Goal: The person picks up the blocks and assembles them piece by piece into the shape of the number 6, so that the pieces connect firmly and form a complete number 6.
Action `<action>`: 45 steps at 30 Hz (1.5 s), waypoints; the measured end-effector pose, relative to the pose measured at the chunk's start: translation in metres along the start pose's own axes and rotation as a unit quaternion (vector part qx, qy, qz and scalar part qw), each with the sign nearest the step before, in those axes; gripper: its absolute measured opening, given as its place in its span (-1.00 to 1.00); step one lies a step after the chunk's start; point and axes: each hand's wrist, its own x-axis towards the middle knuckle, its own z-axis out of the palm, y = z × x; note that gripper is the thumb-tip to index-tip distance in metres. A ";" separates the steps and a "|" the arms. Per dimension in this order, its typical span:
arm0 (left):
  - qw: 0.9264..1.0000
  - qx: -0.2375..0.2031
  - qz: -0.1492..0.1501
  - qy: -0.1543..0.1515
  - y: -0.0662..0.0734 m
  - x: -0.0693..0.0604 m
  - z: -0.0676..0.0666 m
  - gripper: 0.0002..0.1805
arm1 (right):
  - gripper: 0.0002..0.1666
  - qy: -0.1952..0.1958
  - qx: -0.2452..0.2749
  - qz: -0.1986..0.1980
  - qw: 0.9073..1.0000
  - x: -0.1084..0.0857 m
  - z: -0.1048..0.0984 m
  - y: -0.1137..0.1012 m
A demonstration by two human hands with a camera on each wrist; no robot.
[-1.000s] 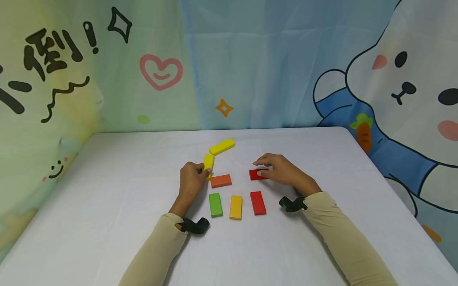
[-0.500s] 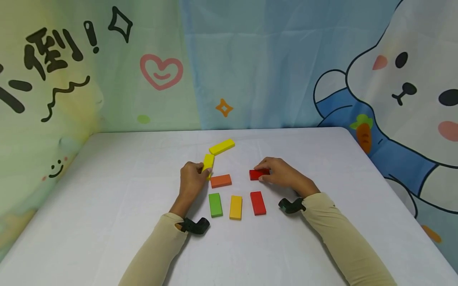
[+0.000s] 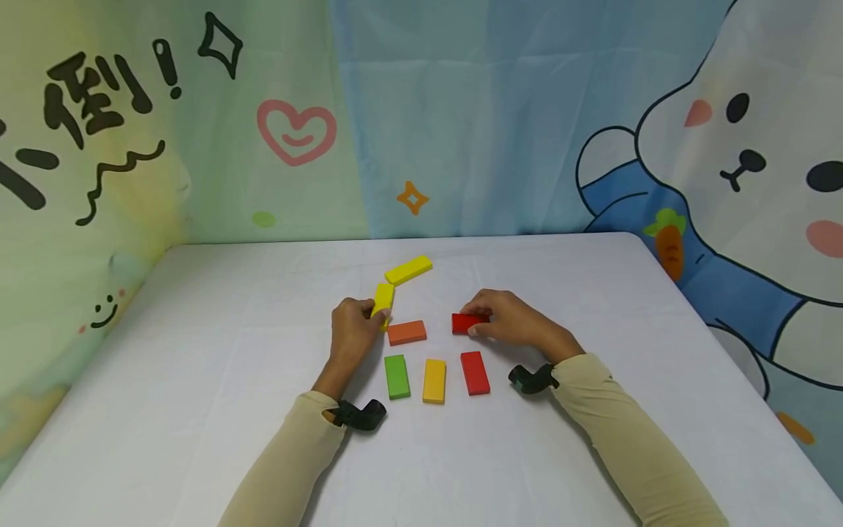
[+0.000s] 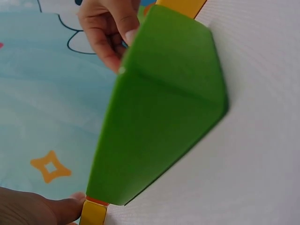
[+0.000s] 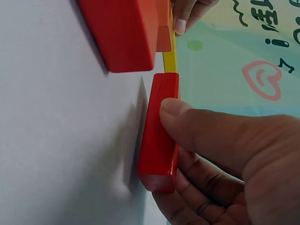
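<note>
My left hand [image 3: 353, 331] pinches a yellow block [image 3: 384, 297] near its lower end, at the left of the group. Thumb and fingers of my right hand [image 3: 511, 319] hold a red block [image 3: 463, 323], which lies crosswise and, in the right wrist view, shows a shadow beside it. An orange block [image 3: 406, 333] lies between the hands, its left end close to the held yellow one. Behind them a second yellow block [image 3: 409, 270] is set at a slant. In the left wrist view, a green block [image 4: 159, 108] covers much of the scene.
On the white tabletop [image 3: 197, 380], nearer the person, the green block, a darker yellow block [image 3: 434, 381] and another red block [image 3: 475, 373] form a row. A printed cloth backdrop [image 3: 487, 132] hangs behind the table's far edge.
My right hand's fingers have closed from a spread pose onto the red block, and the block has shifted slightly left. My left hand and the other blocks have stayed in place.
</note>
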 end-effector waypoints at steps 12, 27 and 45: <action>1.000 -0.003 -0.004 0.000 -0.001 -0.002 0.000 -0.56 | -0.58 0.006 0.022 -0.002 1.000 0.004 0.005 -0.004; 1.000 0.000 -0.006 -0.004 0.000 0.000 0.002 -0.56 | -0.59 -0.002 0.027 -0.015 1.000 0.014 0.010 -0.009; 1.000 -0.001 -0.005 -0.006 0.000 0.000 0.000 -0.56 | -0.60 -0.032 0.022 0.006 0.999 0.026 0.016 -0.019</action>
